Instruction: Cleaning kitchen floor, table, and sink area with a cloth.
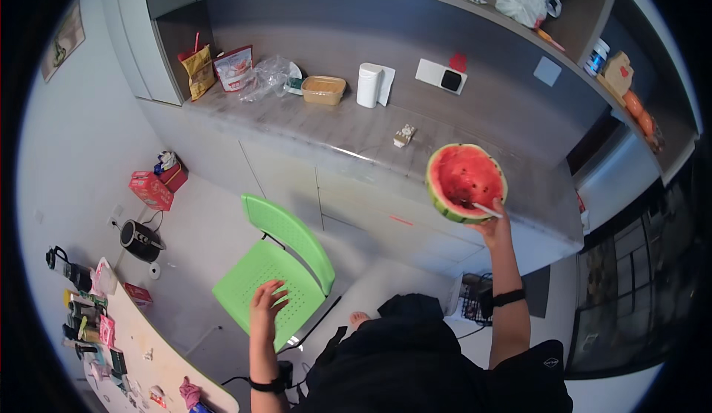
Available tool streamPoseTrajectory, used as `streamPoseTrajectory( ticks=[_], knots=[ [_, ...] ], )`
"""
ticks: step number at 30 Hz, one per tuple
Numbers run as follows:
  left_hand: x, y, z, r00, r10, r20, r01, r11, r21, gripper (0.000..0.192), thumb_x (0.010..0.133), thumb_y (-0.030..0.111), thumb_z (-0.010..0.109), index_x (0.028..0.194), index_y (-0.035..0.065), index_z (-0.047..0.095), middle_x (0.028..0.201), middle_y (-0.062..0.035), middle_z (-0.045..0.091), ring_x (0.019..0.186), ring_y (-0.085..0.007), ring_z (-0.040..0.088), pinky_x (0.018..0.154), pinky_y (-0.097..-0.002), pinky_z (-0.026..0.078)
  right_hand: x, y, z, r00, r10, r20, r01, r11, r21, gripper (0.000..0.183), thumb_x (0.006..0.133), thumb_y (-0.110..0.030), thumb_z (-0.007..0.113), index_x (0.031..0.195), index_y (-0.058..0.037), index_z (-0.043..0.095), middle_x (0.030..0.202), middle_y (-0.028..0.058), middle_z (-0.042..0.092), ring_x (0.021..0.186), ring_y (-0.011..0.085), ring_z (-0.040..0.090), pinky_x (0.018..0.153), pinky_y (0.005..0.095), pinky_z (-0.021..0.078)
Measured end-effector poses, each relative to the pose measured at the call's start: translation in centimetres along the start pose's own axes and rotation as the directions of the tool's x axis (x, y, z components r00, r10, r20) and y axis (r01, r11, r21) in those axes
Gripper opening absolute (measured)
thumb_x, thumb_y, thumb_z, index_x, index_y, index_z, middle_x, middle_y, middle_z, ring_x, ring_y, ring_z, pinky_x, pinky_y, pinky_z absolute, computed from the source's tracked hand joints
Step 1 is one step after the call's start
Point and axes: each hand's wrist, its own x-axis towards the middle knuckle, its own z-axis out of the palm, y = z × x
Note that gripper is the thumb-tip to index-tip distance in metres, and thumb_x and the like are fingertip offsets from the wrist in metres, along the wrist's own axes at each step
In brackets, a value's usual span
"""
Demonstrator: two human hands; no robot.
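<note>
My right hand grips a halved watermelon from below and its near right side. The hollowed red flesh faces up towards me, with dark seeds and a deeper pit near the lower edge. A pale spoon handle sticks out over the rind by my thumb. Behind the melon is the wood-look countertop; I cannot tell whether they touch. Over the seat of a green plastic chair hangs my left hand, holding nothing, its fingers loosely bent and apart.
Along the counter stand snack bags, a plastic food tub, a paper towel roll and a small patterned object. A cluttered table lies lower left, a black air fryer on the floor beyond. A black wire basket sits beneath my right arm.
</note>
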Motion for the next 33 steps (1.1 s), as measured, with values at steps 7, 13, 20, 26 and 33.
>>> streamPoseTrajectory(
  ticks=[7, 13, 20, 26, 33],
  knots=[
    [-2.5, -3.9, -8.0, 0.876, 0.008, -0.481, -0.100, 0.981, -0.166, 0.026, 0.085, 0.023, 0.050, 0.105, 0.0067, 0.053, 0.102, -0.0071, 0.060, 0.087, -0.0186, 0.057, 0.076, -0.0328, 0.046, 11.8, -2.8, -4.3, 0.980, -0.083, -0.183, 0.105, 0.988, 0.113, 0.053, 0.081, -0.037, 0.057, 0.122, -0.0064, 0.040, 0.126, 0.0167, 0.043, 0.111, 0.0388, 0.046, 0.084, 0.0641, 0.0391],
    [-4.4, -4.4, -11.0, 0.784, -0.058, -0.619, -0.071, 0.981, -0.182, 0.025, 0.087, 0.026, 0.047, 0.106, 0.0102, 0.052, 0.103, -0.0024, 0.060, 0.088, -0.0167, 0.056, 0.075, -0.0318, 0.044, 16.4, -2.3, -6.4, 0.972, -0.045, -0.231, 0.096, 0.973, 0.212, 0.054, 0.079, -0.032, 0.059, 0.125, -0.0092, 0.039, 0.131, 0.0137, 0.038, 0.118, 0.0379, 0.039, 0.087, 0.0656, 0.0346],
    [-3.9, -3.8, -9.3, 0.776, -0.073, -0.626, -0.067, 0.978, -0.198, 0.026, 0.087, 0.021, 0.049, 0.108, 0.0069, 0.051, 0.102, -0.0064, 0.060, 0.086, -0.0184, 0.058, 0.073, -0.0316, 0.046, 17.9, -1.8, -5.1, 0.999, 0.026, -0.028, -0.022, 0.990, 0.136, 0.058, 0.080, -0.038, 0.058, 0.126, -0.0091, 0.039, 0.130, 0.0133, 0.040, 0.115, 0.0359, 0.042, 0.088, 0.0609, 0.0377],
    [-5.5, -3.8, -8.0, 0.780, -0.093, -0.619, -0.066, 0.971, -0.228, 0.018, 0.087, 0.016, 0.047, 0.100, 0.0051, 0.052, 0.096, -0.0081, 0.061, 0.083, -0.0178, 0.059, 0.072, -0.0296, 0.048, 14.1, -2.9, -0.6, 0.999, -0.040, 0.000, 0.039, 0.996, -0.085, 0.057, 0.078, -0.023, 0.058, 0.129, -0.0096, 0.036, 0.127, 0.0148, 0.041, 0.114, 0.0327, 0.043, 0.090, 0.0517, 0.0398],
    [-15.1, -5.4, -13.3, 0.629, -0.116, -0.768, -0.206, 0.928, -0.309, 0.018, 0.088, 0.015, 0.045, 0.102, 0.0047, 0.052, 0.099, -0.0076, 0.059, 0.085, -0.0162, 0.058, 0.074, -0.0298, 0.047, 19.1, 9.2, -9.8, 0.924, 0.372, 0.082, -0.379, 0.920, 0.095, 0.030, 0.083, -0.018, 0.048, 0.110, -0.0088, 0.052, 0.101, 0.0086, 0.058, 0.091, 0.0239, 0.055, 0.076, 0.0437, 0.0471]
  ],
)
